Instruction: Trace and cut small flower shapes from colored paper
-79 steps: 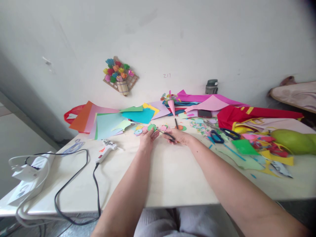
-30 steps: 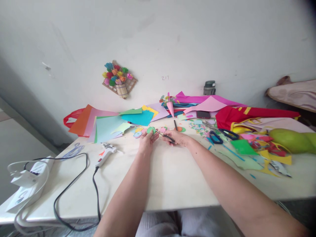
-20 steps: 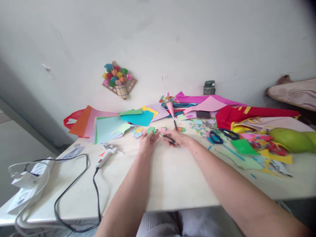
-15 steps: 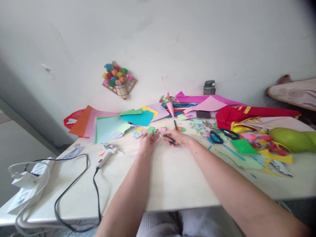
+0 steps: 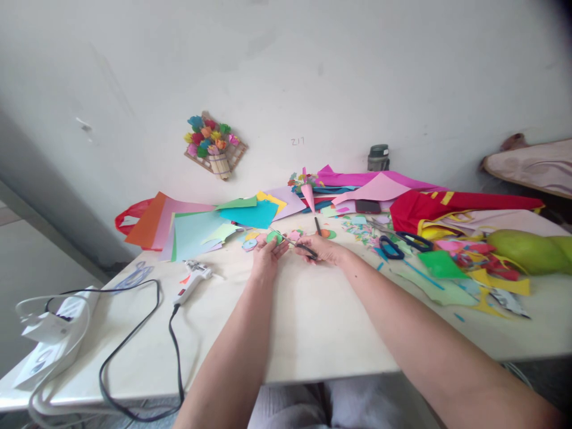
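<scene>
Near the middle of the table, my left hand [image 5: 267, 256] pinches a small round piece of green paper [image 5: 274, 237]. My right hand [image 5: 320, 249] is closed round the dark handles of a pair of scissors [image 5: 308, 251]. Their blades point left and reach the green paper's edge; whether they stand apart is too small to tell. Just beyond the hands lie small cut paper pieces [image 5: 250, 243] in several colours, with a dark pen-like stick [image 5: 317, 226] beside an orange round piece [image 5: 328, 234].
A white glue gun [image 5: 192, 285] lies at left, its black cord looping toward a power strip [image 5: 58, 333]. Coloured paper sheets [image 5: 196, 232] spread along the back. Another pair of scissors [image 5: 392, 248], paper scraps [image 5: 442, 265] and a green fruit-like object [image 5: 513, 251] lie at right.
</scene>
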Tool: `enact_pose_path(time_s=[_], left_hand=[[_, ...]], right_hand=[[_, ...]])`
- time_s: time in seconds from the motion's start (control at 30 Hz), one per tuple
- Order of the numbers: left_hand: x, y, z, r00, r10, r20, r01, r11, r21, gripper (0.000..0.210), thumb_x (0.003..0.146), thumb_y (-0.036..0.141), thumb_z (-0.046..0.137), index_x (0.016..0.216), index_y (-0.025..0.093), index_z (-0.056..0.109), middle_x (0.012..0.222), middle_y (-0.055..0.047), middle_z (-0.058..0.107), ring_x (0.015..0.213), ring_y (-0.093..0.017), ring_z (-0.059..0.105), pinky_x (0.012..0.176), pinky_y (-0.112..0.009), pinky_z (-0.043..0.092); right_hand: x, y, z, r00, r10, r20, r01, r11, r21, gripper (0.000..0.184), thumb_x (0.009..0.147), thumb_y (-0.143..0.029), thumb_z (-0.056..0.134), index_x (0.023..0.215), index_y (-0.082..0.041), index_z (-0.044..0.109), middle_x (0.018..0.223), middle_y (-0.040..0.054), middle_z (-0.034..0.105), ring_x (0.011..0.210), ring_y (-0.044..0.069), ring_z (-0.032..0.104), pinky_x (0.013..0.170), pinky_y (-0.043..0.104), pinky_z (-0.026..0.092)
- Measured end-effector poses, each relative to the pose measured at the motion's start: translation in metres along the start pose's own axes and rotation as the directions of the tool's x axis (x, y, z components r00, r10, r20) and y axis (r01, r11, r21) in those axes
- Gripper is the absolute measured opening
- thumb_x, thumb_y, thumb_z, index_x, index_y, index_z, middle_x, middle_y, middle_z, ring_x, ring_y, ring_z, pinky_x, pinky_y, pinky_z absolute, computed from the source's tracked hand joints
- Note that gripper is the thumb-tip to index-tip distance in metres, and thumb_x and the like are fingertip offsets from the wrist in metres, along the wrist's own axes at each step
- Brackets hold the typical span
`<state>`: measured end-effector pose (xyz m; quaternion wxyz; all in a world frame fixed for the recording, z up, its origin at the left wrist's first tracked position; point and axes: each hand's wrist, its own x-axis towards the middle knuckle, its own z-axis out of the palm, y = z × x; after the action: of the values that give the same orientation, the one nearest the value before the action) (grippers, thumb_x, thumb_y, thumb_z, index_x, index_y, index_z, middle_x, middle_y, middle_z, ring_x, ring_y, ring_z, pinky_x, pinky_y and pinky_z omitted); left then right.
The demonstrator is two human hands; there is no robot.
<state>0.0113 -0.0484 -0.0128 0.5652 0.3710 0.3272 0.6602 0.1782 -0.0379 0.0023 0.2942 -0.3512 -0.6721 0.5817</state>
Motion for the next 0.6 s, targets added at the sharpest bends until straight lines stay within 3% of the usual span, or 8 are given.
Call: enact_pose_path(time_s=[0.6], left_hand=[[0.0001, 0.0011, 0.001, 0.998, -0.049, -0.03, 0.05, 0.998, 0.024, 0.024, 0.06, 0.024, 0.069, 0.079, 0.014, 0.057, 0.077, -0.007, 0.069, 0.075, -0.022, 0.067, 0.069, -0.031, 0.052]], right_hand=[[0.0012, 0.0029, -0.0061, 1.0, 0.006, 0.025, -0.007, 1.0, 0.007, 0.017, 0.072, -0.031, 0.061, 0.075, -0.015, 0.055, 0.047, -0.0055, 0.05, 0.034, 0.003, 0.04, 0.03, 0.012, 0.03]])
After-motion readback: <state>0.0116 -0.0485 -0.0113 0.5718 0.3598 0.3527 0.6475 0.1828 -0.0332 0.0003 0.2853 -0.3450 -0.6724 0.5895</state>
